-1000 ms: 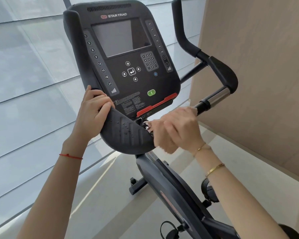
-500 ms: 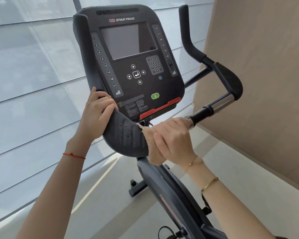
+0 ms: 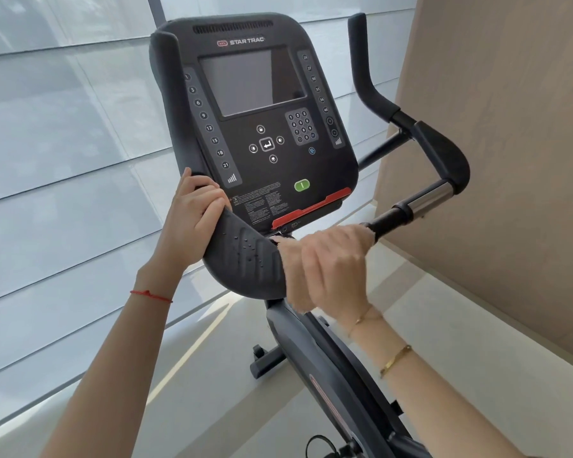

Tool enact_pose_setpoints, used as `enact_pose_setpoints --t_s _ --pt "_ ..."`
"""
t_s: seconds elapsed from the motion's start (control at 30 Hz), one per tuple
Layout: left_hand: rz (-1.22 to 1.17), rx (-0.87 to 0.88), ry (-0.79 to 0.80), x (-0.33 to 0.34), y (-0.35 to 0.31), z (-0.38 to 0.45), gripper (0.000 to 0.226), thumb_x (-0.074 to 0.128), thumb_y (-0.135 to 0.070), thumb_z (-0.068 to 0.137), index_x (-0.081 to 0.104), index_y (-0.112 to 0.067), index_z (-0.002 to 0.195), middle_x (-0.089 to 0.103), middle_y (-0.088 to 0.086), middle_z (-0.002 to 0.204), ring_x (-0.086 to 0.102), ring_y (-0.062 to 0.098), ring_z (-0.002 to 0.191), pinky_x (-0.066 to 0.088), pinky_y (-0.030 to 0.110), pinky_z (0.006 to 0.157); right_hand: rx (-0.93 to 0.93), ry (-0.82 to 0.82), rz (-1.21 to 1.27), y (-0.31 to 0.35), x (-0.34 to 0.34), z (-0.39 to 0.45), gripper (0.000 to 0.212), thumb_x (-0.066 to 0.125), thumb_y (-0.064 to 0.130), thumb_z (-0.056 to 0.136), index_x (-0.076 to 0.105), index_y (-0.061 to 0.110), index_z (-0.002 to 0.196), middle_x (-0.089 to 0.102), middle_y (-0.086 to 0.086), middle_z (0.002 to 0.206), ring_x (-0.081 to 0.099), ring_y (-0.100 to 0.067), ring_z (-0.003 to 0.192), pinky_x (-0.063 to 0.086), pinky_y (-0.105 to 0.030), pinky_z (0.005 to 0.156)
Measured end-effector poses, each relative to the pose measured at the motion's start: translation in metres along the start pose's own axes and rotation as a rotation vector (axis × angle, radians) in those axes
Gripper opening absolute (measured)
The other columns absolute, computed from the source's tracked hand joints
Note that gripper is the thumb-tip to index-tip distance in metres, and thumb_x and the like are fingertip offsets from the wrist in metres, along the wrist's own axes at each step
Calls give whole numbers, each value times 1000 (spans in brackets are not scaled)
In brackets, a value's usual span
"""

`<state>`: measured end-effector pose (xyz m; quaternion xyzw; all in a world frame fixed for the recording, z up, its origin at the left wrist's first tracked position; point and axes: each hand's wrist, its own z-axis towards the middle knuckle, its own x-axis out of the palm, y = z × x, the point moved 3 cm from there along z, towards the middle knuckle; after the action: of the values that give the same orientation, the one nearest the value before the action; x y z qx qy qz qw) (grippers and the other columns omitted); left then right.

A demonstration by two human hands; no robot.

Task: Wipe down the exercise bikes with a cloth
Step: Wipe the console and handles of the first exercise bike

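Console (image 3: 258,127) of the exercise bike (image 3: 328,368) filled the middle of your view, dark, marked STAR TRAC, with a grey screen, a number keypad, a green button and a red strip along its lower edge. Your left hand (image 3: 192,219) gripped the left end of the padded handlebar (image 3: 245,259) just below the console's corner, fingers (image 3: 209,196) curled over the top of the pad, a red string bracelet (image 3: 151,295) on that wrist. Small droplets or specks sat on the pad's surface between your two hands. Your right hand (image 3: 331,262) was blurred with motion at the pad's right end, where the bar leaves the pad; it pressed a beige cloth (image 3: 290,276) against the pad, the cloth showing along the left side of the hand and hanging a little below it. The fingers there looked bent around the cloth, though the blur hid how tightly. Two thin gold bracelets (image 3: 394,360) ringed that forearm. Beyond the right hand the bar ran up to a chrome sleeve (image 3: 430,196) and a black curved grip (image 3: 444,157), close to a tan wall (image 3: 510,160). Pale window blinds (image 3: 63,143) stood behind the console, and the bike's frame dropped to a pale floor (image 3: 477,358).
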<state>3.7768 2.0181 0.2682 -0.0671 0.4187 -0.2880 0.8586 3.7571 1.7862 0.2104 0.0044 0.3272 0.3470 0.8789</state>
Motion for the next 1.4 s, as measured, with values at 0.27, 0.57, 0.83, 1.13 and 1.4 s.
enact_pose_setpoints --t_s 0.27,0.57,0.83,1.13,1.4 --pt "-1 1 16 0 0 0 37 33 -12 95 60 -9 70 62 -4 80 49 18 101 10 40 120 -117 -10 -60 -84 -17 26 36 37 23 95 59 11 70 57 -5 62 51 -28 61 41 -39 71" --pt "17 -22 32 0 -1 -1 37 32 -15 95 59 -11 71 61 -5 81 49 17 104 9 39 120 71 194 -39 -62 -16 22 41 33 40 99 54 19 72 57 2 66 49 -19 66 38 -38 81" --pt "28 0 53 1 4 0 36 31 -19 96 58 -13 73 62 -4 81 48 18 106 9 38 120 485 -138 437 34 -13 -7 44 34 49 101 61 17 90 62 4 81 50 -3 81 39 -12 85" --pt "33 207 179 -18 28 1 39 25 -24 102 63 -20 109 63 -7 121 39 13 134 10 43 122 311 80 -15 119 19 22 59 14 48 103 56 17 131 64 0 130 58 -19 121 43 -40 107" --pt "62 307 165 -17 44 11 50 20 -26 102 67 -11 96 64 -3 109 41 21 132 8 48 121 471 269 -178 111 15 43 47 13 54 100 46 22 90 62 7 81 59 -18 75 38 -38 80"
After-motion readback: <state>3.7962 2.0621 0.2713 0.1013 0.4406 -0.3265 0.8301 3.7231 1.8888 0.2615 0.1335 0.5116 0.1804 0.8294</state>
